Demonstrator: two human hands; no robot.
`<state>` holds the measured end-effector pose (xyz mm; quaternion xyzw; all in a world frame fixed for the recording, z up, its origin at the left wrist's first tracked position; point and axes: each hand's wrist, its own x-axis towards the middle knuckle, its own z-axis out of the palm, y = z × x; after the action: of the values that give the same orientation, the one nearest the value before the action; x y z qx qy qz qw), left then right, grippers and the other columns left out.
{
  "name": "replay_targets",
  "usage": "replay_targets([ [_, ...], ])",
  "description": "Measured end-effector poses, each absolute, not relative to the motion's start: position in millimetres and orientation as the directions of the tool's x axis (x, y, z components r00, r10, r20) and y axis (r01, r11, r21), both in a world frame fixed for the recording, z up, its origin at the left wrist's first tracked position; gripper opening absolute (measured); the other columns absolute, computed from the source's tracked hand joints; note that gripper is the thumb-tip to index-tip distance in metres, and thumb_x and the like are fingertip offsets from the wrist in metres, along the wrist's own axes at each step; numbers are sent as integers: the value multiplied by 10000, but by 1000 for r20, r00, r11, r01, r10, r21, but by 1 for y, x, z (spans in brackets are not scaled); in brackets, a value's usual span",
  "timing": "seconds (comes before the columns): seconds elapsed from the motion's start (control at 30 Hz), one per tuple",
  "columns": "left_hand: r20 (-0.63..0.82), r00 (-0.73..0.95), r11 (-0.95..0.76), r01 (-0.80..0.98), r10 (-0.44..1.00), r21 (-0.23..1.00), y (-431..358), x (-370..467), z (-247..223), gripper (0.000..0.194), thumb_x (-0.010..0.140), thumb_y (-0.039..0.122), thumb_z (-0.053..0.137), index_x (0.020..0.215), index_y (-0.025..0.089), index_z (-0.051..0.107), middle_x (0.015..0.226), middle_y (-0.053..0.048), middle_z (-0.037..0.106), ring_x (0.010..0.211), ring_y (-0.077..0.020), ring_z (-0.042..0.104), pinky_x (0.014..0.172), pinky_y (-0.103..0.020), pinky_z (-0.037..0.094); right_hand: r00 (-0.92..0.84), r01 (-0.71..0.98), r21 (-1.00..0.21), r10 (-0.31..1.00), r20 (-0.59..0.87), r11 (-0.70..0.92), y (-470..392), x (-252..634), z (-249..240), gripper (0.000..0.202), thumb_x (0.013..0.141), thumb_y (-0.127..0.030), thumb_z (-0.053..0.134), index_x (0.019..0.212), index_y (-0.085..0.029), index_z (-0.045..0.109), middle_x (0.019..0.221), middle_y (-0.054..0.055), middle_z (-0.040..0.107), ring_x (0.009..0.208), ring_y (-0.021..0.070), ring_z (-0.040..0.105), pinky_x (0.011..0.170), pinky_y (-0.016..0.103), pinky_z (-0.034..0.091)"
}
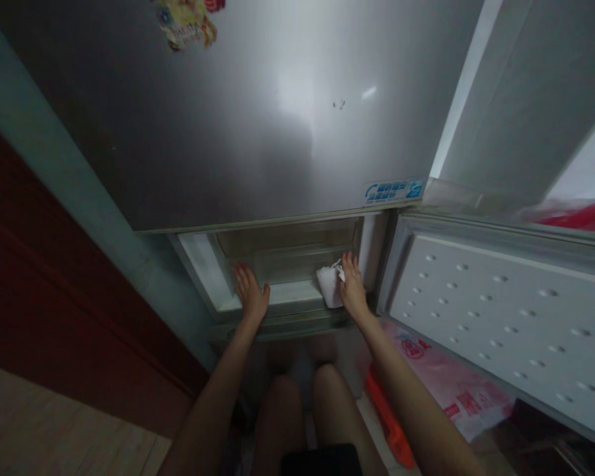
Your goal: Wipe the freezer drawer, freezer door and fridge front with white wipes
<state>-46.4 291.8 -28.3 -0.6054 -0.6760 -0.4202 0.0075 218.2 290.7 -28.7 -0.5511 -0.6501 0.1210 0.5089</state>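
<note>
My left hand [250, 291] is at the left side of the opened lower fridge compartment [290, 308], fingers apart, near a drawer front, with nothing in it. On the right, my right hand [352, 285] holds a white cloth or tissue [330, 285] between thumb and palm, its fingers reaching up towards the compartment's right wall. The cloth hangs in front of the lower edge of the compartment. Pale drawer fronts [292, 264] show between the two hands.
A closed silver upper door [228, 132] is above. The lower door [500, 317] stands swung open to the right. Beneath it lie a pink-and-white plastic bag [456, 390] and an orange object [389, 423]. A red-brown door panel [54, 284] borders the left.
</note>
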Motion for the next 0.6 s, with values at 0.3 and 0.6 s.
replay_targets([
  [0.3, 526, -177, -221, 764, 832, 607, 230, -12, -17, 670, 873, 224, 477, 1486, 103, 236, 1585, -203, 186, 1483, -257, 133, 1184, -445, 185, 265, 135, -929, 891, 368, 344, 227, 207, -22, 582, 864, -572, 463, 1214, -136, 621, 1275, 125, 616, 1241, 265, 533, 1116, 471, 345],
  [0.6, 92, -148, -71, 146, 985, 987, 81, 58, -59, 611, 847, 386, 573, 1433, 366, 401, 1483, -47, 457, 1379, -250, 401, 1121, -394, 380, 308, -660, -749, 932, -191, 65, 136, 168, -25, 661, 761, -588, 634, 1281, -190, 548, 1218, 86, 657, 1091, 245, 643, 899, 362, 546],
])
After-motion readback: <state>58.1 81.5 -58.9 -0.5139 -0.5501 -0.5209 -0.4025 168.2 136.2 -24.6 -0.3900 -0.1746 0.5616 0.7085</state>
